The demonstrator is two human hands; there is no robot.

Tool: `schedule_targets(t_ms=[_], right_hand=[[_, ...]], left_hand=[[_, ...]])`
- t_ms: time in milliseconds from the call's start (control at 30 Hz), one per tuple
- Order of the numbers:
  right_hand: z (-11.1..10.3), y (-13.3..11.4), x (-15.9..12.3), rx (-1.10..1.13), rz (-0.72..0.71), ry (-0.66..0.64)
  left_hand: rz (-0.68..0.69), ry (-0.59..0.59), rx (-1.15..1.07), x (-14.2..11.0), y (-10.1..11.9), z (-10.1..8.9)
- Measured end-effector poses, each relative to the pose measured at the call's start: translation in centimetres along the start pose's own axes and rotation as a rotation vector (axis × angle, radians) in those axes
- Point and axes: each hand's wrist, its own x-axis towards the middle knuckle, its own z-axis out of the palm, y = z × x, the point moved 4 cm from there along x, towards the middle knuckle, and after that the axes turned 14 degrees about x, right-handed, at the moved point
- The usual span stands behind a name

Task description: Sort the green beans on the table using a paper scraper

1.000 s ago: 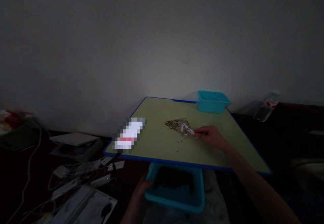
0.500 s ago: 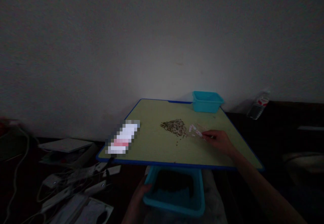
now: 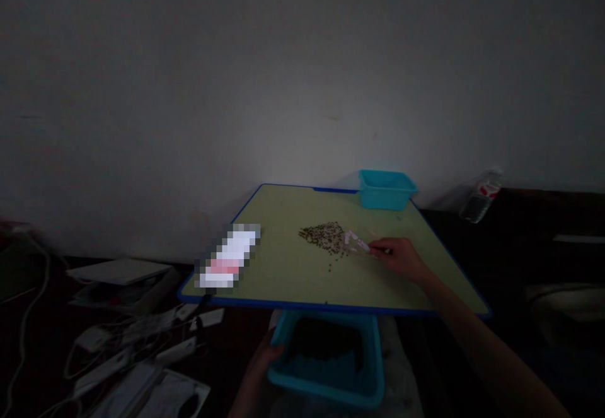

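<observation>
My right hand pinches a thin see-through plastic piece with pale pinkish-white marks; I cannot tell if it is a bag or a card. Its far edge meets the right side of a spread of small dark brown grains on the table. Below the table's front edge, my left hand grips the left rim of a blue plastic bin, fingers partly hidden. Dark loose contents lie inside that bin.
The pale folding table has a blue edge. A second blue bin stands at its back right corner, and a blurred lit screen lies at the left. A bottle leans beyond on the right. Cables and power strips clutter the lower left.
My right hand has moved slightly left with the plastic piece, bringing its edge up against the grains. My left hand and its bin have stayed about where they were.
</observation>
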Motion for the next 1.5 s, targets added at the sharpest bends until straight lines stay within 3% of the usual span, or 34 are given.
schedule_targets(t_ms=[367, 600, 800, 1033, 1200, 1367, 1500], right_hand=[[0.0, -0.2, 0.0, 0.011, 0.006, -0.040], [0.1, -0.3, -0.1, 0.033, 0.012, -0.065], [0.0, -0.1, -0.3, 0.051, 0.026, -0.042], [-0.1, 0.2, -0.6, 0.052, 0.020, -0.056], [-0.2, 0.0, -0.7, 0.072, 0.038, -0.060], [-0.3, 0.2, -0.7, 0.058, 0.037, -0.030], [-0.1, 0.2, -1.0, 0.051, 0.034, -0.068]], left_hand=[[0.090, -0.008, -0.138, -1.1, -0.4, 0.8], [-0.022, 0.056, -0.056, 0.1, -1.0, 0.5], [0.046, -0.032, -0.077, -1.1, -0.1, 0.9], [0.072, 0.011, -0.075, 0.5, -1.1, -0.5], [0.023, -0.074, 0.003, 0.6, -0.5, -0.5], [0.010, -0.007, -0.009, 0.7, -0.3, -0.7], [0.023, -0.062, -0.045, 0.3, -0.3, -0.2]])
